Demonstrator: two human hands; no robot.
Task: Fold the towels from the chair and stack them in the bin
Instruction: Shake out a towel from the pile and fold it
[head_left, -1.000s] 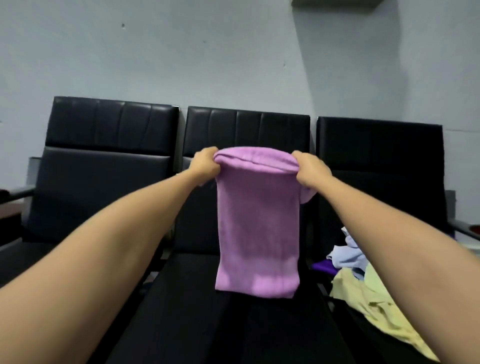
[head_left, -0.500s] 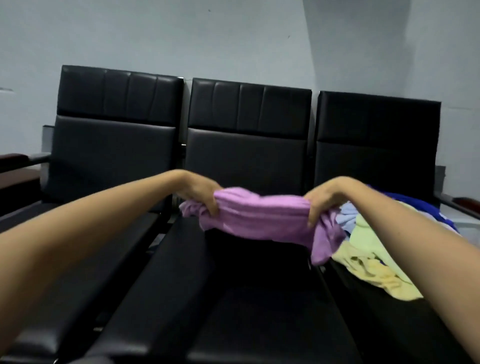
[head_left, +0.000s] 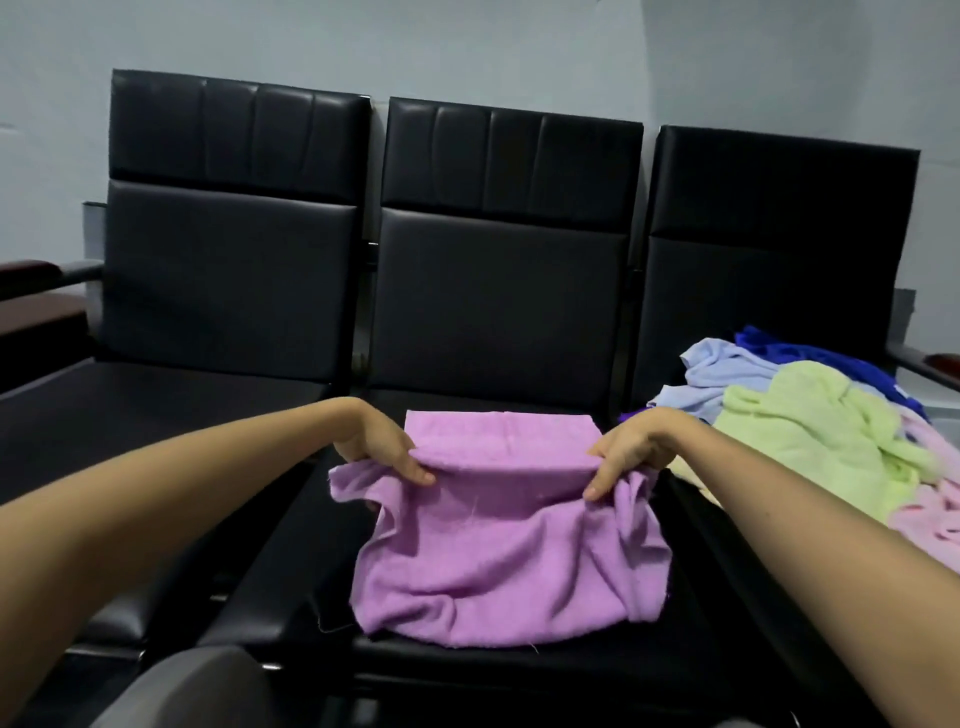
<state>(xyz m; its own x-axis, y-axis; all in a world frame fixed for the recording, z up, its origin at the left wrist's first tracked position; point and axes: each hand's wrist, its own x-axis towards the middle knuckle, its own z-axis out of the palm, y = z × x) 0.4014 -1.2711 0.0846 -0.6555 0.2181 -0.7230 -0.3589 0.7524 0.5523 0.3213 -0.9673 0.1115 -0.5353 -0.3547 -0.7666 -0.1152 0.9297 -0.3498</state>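
Both hands pinch the purple towel (head_left: 498, 551) across the middle seat (head_left: 291, 587); left hand (head_left: 382, 441) and right hand (head_left: 626, 452) sit at opposite ends of its fold, equally near.

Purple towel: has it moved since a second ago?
Yes. The purple towel came down: it hung before the backrest of the middle chair, now it lies on the seat, left hand and right hand gripping its fold.

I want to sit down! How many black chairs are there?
3: the left chair; the middle chair, under the purple towel; the right chair, holding the towel pile. More may be off-frame.
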